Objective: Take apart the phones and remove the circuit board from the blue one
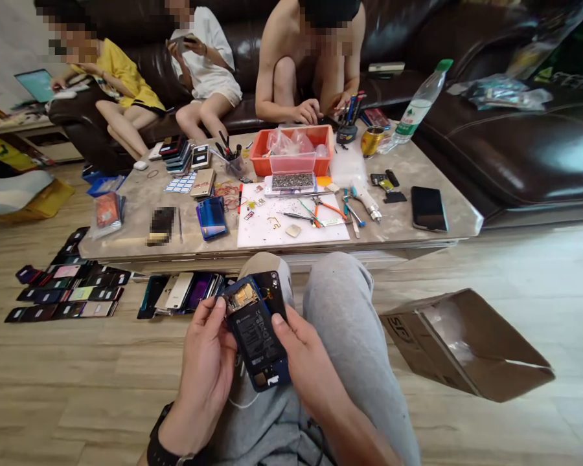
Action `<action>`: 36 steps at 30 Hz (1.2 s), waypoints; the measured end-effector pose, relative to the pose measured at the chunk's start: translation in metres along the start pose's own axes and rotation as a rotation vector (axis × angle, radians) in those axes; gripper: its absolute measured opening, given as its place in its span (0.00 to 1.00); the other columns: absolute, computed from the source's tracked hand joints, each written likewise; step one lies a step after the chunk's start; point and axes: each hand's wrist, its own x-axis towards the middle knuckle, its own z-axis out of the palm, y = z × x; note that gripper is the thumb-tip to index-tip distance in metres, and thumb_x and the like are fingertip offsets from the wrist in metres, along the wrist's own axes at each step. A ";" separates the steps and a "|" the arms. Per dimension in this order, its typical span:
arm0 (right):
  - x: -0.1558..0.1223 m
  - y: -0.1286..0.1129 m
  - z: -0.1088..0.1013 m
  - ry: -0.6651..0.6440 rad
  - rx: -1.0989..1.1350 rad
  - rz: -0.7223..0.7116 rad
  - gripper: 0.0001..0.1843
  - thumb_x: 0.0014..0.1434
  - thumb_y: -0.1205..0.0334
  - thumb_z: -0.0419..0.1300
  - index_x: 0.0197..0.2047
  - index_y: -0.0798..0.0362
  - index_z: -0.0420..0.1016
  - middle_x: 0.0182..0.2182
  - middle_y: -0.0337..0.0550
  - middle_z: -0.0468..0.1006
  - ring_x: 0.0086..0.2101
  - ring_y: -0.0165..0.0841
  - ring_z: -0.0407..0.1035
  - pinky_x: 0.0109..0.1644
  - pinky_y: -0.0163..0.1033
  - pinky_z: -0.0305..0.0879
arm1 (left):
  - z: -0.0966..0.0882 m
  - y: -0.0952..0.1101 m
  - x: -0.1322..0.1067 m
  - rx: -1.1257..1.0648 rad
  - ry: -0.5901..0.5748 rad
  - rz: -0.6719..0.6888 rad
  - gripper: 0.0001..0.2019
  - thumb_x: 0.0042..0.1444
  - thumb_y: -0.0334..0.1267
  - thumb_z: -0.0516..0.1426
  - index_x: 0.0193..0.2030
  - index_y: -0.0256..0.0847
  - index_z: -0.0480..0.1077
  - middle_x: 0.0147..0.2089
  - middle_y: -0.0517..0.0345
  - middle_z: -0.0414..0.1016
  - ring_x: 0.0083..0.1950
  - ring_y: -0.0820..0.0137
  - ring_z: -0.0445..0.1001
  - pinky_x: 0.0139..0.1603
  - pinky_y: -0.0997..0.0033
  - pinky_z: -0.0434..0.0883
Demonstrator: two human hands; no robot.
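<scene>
I hold an opened blue phone point(257, 336) over my lap, its back cover off so the black battery and circuit board show. My left hand point(206, 362) grips its left edge, fingertips near the top corner by the gold part. My right hand point(304, 362) clasps the right edge, thumb resting on the battery side. Both hands are closed around the phone. A black watch sits on my left wrist.
A low table point(418, 223) ahead carries a white work mat point(291, 223), pliers, screwdrivers, an orange bin point(291, 149), phones and a black phone point(428, 208). Rows of phones point(68, 291) lie on the floor. An open cardboard box point(466, 349) lies right. Three people sit on the sofa.
</scene>
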 end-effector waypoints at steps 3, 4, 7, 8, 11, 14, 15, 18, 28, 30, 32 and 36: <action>0.002 -0.014 -0.010 0.028 -0.242 -0.057 0.28 0.72 0.49 0.53 0.68 0.52 0.73 0.63 0.49 0.78 0.61 0.45 0.71 0.70 0.53 0.61 | 0.004 -0.001 0.001 0.002 0.002 0.019 0.20 0.42 0.38 0.76 0.39 0.40 0.75 0.36 0.62 0.79 0.35 0.75 0.75 0.35 0.79 0.77; 0.003 -0.017 -0.013 0.034 -0.320 -0.083 0.28 0.72 0.50 0.52 0.69 0.51 0.72 0.65 0.49 0.76 0.64 0.44 0.69 0.72 0.53 0.59 | 0.005 -0.002 0.001 0.004 0.004 0.030 0.20 0.43 0.39 0.76 0.40 0.40 0.75 0.36 0.62 0.78 0.35 0.75 0.75 0.35 0.80 0.76; 0.009 -0.021 -0.015 0.016 -0.544 -0.159 0.28 0.72 0.56 0.49 0.72 0.51 0.68 0.67 0.49 0.73 0.67 0.41 0.65 0.74 0.51 0.57 | 0.007 -0.006 0.003 0.015 0.005 0.070 0.20 0.45 0.42 0.75 0.40 0.40 0.75 0.36 0.63 0.77 0.36 0.75 0.73 0.35 0.81 0.74; 0.011 -0.020 -0.015 0.008 -0.613 -0.178 0.29 0.71 0.58 0.49 0.72 0.52 0.67 0.67 0.50 0.73 0.67 0.41 0.65 0.74 0.51 0.58 | 0.008 -0.008 0.003 0.018 0.004 0.084 0.19 0.45 0.42 0.75 0.40 0.40 0.75 0.37 0.63 0.77 0.36 0.75 0.73 0.36 0.81 0.73; 0.014 -0.015 -0.014 0.003 -0.766 -0.209 0.31 0.68 0.62 0.49 0.72 0.56 0.65 0.66 0.54 0.72 0.65 0.43 0.66 0.73 0.53 0.61 | 0.007 -0.013 0.003 0.024 -0.012 0.118 0.18 0.46 0.40 0.74 0.41 0.41 0.74 0.40 0.63 0.76 0.40 0.75 0.73 0.40 0.80 0.73; 0.010 -0.003 -0.013 0.015 -0.850 -0.249 0.29 0.67 0.63 0.51 0.70 0.57 0.67 0.64 0.57 0.72 0.64 0.44 0.67 0.72 0.55 0.62 | 0.005 -0.016 0.003 0.016 -0.038 0.131 0.21 0.46 0.36 0.73 0.45 0.44 0.71 0.43 0.64 0.76 0.44 0.73 0.76 0.45 0.77 0.74; 0.007 0.002 -0.013 0.025 -0.868 -0.268 0.29 0.67 0.63 0.52 0.70 0.56 0.67 0.64 0.56 0.71 0.65 0.44 0.66 0.72 0.55 0.62 | 0.004 -0.017 0.004 0.015 -0.057 0.124 0.24 0.46 0.35 0.72 0.48 0.46 0.69 0.44 0.63 0.77 0.45 0.72 0.77 0.46 0.76 0.74; 0.001 0.017 -0.013 0.089 -0.882 -0.321 0.27 0.70 0.62 0.50 0.70 0.53 0.67 0.66 0.54 0.69 0.66 0.43 0.64 0.72 0.55 0.63 | -0.001 -0.017 0.010 0.128 -0.184 0.079 0.27 0.52 0.37 0.68 0.57 0.49 0.64 0.49 0.59 0.80 0.49 0.66 0.80 0.51 0.67 0.76; -0.008 0.019 -0.009 0.213 -0.845 -0.238 0.28 0.74 0.52 0.48 0.71 0.51 0.67 0.66 0.53 0.73 0.65 0.46 0.67 0.71 0.57 0.61 | 0.002 -0.023 0.010 0.413 -0.264 0.191 0.28 0.45 0.18 0.63 0.52 0.49 0.79 0.57 0.55 0.80 0.64 0.55 0.73 0.72 0.53 0.60; -0.011 0.011 -0.010 0.201 -0.848 -0.182 0.29 0.74 0.50 0.48 0.72 0.52 0.66 0.67 0.53 0.73 0.65 0.46 0.68 0.72 0.57 0.61 | 0.003 -0.026 0.005 0.372 -0.253 0.205 0.32 0.46 0.16 0.62 0.55 0.51 0.79 0.59 0.56 0.80 0.64 0.56 0.74 0.72 0.56 0.60; -0.013 0.004 -0.012 0.183 -0.871 -0.156 0.30 0.74 0.50 0.48 0.73 0.53 0.65 0.67 0.53 0.72 0.66 0.47 0.67 0.72 0.56 0.61 | 0.004 -0.028 0.001 0.297 -0.226 0.199 0.34 0.46 0.16 0.62 0.57 0.52 0.79 0.57 0.55 0.81 0.62 0.55 0.76 0.71 0.56 0.62; -0.012 -0.006 -0.015 0.149 -0.932 -0.165 0.31 0.73 0.51 0.50 0.74 0.53 0.64 0.70 0.51 0.69 0.69 0.46 0.62 0.72 0.56 0.61 | 0.004 -0.030 0.003 0.170 -0.194 0.200 0.34 0.46 0.17 0.66 0.60 0.50 0.77 0.54 0.54 0.82 0.61 0.57 0.77 0.69 0.58 0.64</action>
